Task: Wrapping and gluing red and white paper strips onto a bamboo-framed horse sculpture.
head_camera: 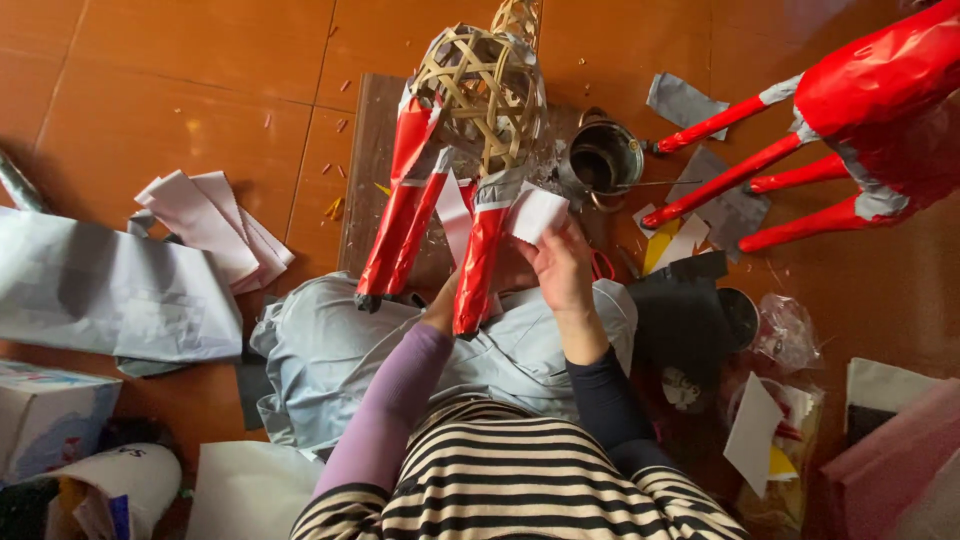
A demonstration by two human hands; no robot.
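Note:
A woven bamboo animal frame [478, 85] with red paper-wrapped legs [400, 215] stands over my lap. My right hand [562, 262] holds a small white paper piece [536, 212] against the top of one red leg [478, 265]. My left hand [440, 300] is mostly hidden behind the legs and appears to steady the frame from below; its fingers cannot be seen. I wear a striped top with a lilac left sleeve and a dark right sleeve.
A finished red-covered animal figure [860, 110] lies at the upper right. A metal pot [603, 157] sits on a dark board [368, 160]. White paper strips [210, 225], grey sheets [100, 290], a black cup [738, 315] and plastic bags surround me on the orange tile floor.

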